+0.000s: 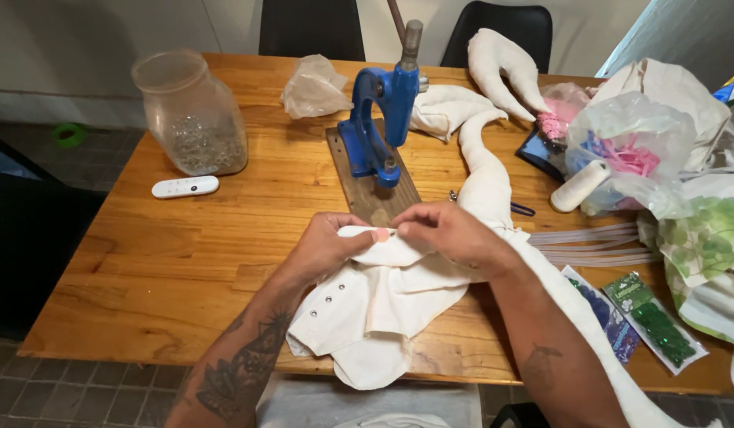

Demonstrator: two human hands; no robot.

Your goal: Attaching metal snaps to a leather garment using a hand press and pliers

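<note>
Head view shows soft cream cloth (375,305) hanging over the near edge of the wooden counter (160,269), with a row of small shiny snaps on it. Left hand (329,242) and right hand (450,234) sit close together, both pinching a folded edge of that cloth, fingers shut on it. A small pink round bit (382,235) shows between them. Just behind stands a hard blue metal press (379,119) on a flat wood board. Farther left, the smooth counter has open room near a white remote (184,187) and a big clear jar (191,111). Crinkly bags (628,143) crowd the right side.
</note>
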